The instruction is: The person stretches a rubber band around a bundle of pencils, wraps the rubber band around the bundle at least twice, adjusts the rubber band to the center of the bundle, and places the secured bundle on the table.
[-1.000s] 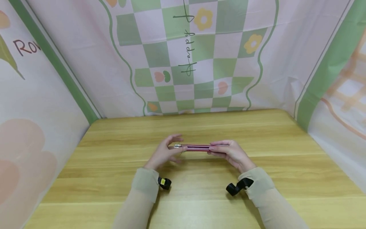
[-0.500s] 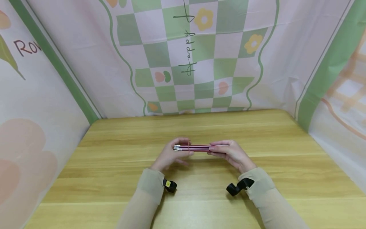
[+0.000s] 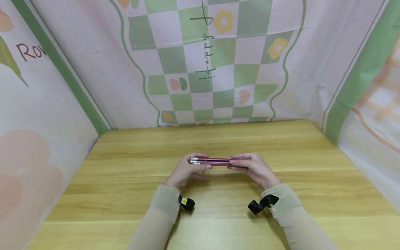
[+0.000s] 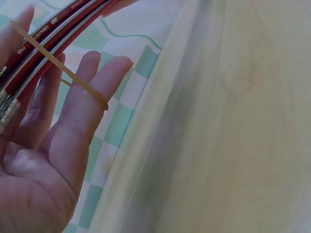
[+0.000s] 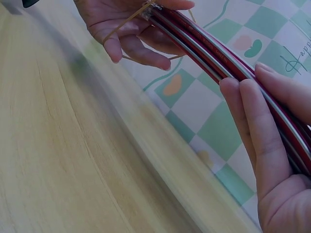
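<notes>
Several red-and-silver striped pencils [image 3: 218, 161] with eraser ends lie bundled in the air, pointing left to right above the table. My right hand [image 3: 254, 168] grips them near their right part, thumb on one side and fingers on the other. An orange rubber band [image 4: 73, 75] is stretched across the spread fingers of my left hand [image 4: 56, 150] and passes around the pencils near the erasers. Those left fingers stay mostly straight around the eraser ends [image 3: 194, 161]. The right tips of the pencils are hidden by my right hand in the head view.
Below the hands is a wood-grain table [image 3: 218, 215]. A printed cloth with green checks [image 3: 223, 80] hangs at its far edge, and similar cloths stand at both sides. Black straps [image 3: 186, 204] sit on the wrists.
My left hand has moved right along the pencils, carrying the stretched rubber band past the eraser ends. The right hand and pencils stay nearly in place.
</notes>
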A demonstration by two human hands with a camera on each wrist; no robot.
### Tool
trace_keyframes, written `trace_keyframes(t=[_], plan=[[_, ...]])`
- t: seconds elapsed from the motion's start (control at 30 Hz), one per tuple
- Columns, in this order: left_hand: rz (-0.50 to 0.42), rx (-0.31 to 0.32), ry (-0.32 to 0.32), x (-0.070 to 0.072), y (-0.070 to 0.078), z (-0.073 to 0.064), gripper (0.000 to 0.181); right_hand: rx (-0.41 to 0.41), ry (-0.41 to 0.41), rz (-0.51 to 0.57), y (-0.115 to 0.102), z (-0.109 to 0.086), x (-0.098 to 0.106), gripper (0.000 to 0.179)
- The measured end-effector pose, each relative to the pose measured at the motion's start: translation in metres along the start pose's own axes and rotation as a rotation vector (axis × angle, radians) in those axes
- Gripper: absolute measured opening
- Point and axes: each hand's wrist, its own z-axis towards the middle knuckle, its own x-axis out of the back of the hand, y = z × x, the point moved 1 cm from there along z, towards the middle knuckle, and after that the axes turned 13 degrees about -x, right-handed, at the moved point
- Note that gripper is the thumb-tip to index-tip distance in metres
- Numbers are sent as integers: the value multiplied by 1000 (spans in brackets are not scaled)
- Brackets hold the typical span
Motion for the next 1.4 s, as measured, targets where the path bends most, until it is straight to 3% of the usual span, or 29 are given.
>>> trace_keyframes(t=[0.23,0.33,0.5,0.67,1.1,1.23,1.4], plan=[[-99,-15,28,-6,-3,-1,58,9,-4,33,-2,-2,-2,26],[-146,-35,12,-9,-4,-1,54,12,-12,69,-4,-3,-3,28],[-129,-54,-40,-14,-7,-1,39,26,-26,111,-5,-4,-5,28],[-116,-32,-10,-18,-12,1,34,49,-8,121,-5,-4,-6,27],[83,53,12,-38,-13,-3,37,165,165,190,-4,0,-14,20],[151,91,29,-45,-11,-5,53,185,206,203,-2,0,-16,20],[332,64,41,-54,-7,-11,83,190,246,219,0,1,-18,20]])
